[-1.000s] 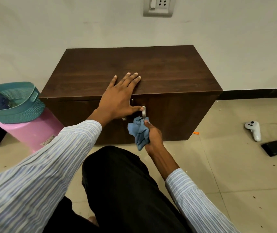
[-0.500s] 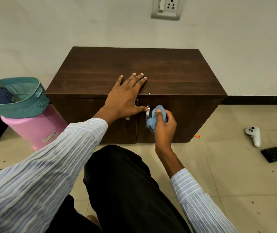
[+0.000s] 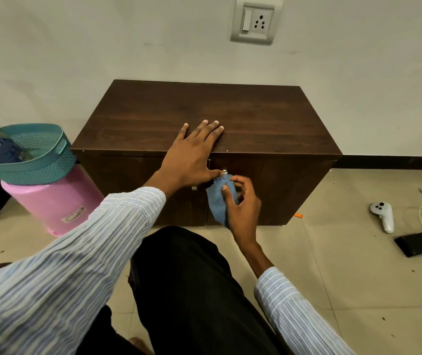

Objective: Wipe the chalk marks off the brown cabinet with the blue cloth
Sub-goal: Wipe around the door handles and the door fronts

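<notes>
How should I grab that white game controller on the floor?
Take the white controller by its narrow lower handle, coming down from above. It lies flat on the floor with the wider button head toward the wall, and the handle looks slim enough to wrap fingers around.

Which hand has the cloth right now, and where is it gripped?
The right hand pinches the blue cloth by its bunched upper part; the left hand holds nothing, lying flat on the brown cabinet.

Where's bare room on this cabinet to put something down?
The brown wooden cabinet top is bare behind and on both sides of the left hand. The door front near the right hand and blue cloth is crowded.
</notes>
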